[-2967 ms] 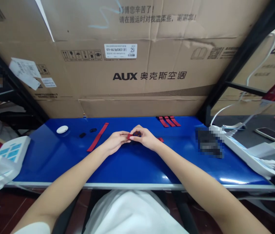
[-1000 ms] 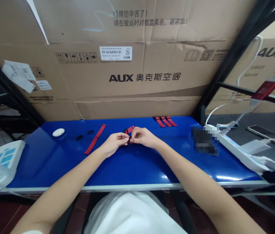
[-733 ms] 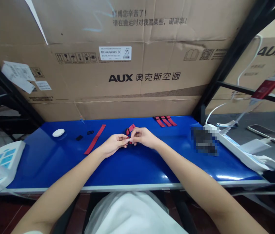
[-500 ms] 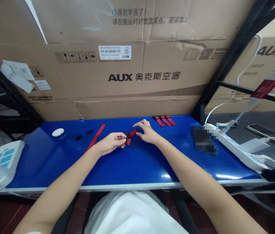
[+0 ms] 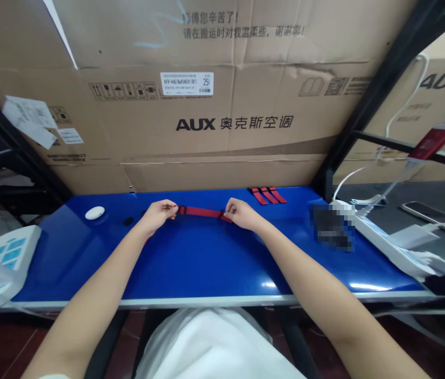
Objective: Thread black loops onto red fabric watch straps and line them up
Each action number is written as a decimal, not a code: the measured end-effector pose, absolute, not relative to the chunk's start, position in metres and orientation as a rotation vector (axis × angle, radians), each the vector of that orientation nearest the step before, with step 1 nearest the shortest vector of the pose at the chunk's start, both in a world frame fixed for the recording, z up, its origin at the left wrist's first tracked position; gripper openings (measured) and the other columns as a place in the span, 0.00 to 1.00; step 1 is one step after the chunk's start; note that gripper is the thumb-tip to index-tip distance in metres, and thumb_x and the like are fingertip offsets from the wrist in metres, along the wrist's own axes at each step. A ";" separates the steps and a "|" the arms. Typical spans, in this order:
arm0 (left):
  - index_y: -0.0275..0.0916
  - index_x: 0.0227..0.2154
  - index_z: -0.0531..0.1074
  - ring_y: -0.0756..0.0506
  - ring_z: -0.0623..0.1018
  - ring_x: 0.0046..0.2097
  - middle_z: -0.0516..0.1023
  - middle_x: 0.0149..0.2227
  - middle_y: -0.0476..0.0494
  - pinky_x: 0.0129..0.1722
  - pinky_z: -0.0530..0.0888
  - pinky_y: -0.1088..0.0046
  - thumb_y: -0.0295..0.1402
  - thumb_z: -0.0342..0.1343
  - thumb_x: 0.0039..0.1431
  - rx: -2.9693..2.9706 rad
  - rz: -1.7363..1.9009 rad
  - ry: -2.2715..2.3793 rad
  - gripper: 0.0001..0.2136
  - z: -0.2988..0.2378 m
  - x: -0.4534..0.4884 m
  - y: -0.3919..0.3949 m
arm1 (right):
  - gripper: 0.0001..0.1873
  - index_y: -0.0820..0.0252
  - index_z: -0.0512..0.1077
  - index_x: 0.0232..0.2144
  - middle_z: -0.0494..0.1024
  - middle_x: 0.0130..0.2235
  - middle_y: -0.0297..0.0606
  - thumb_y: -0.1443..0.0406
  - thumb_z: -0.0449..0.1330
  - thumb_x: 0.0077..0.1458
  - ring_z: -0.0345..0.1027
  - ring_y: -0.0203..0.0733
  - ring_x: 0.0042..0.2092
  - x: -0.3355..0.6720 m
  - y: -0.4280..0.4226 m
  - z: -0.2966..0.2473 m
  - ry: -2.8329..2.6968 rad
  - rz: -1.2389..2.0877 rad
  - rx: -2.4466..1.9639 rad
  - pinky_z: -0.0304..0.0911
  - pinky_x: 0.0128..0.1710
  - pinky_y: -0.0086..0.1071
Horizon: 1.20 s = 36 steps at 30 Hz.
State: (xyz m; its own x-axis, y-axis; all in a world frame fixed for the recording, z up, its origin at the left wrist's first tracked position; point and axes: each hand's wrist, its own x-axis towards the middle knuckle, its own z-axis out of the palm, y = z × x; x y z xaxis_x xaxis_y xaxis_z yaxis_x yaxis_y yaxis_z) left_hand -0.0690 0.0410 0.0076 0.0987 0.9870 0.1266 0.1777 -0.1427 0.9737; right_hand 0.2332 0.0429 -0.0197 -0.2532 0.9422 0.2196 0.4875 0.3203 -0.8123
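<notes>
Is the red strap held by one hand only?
No, the left hand and right hand each pinch one end of the red strap, stretched between them.

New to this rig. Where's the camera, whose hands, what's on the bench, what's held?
No machine here: a person works with bare hands. The one picture comes from a camera worn on their head, looking forward and down, so both arms enter from below. The left hand and the right hand each pinch one end of a red strap, stretched straight between them over the blue table. On the table lie three more red straps at the back, a white oval object and a small black piece to the left, and a white power strip at the right edge. A large cardboard box stands behind.
</notes>
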 end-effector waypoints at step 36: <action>0.38 0.38 0.64 0.51 0.76 0.30 0.71 0.35 0.48 0.32 0.74 0.72 0.46 0.58 0.59 1.678 0.996 0.820 0.16 0.002 0.002 -0.004 | 0.15 0.63 0.74 0.24 0.76 0.27 0.34 0.56 0.66 0.46 0.65 0.35 0.30 0.207 0.008 0.010 -1.746 1.333 -0.853 0.58 0.34 0.31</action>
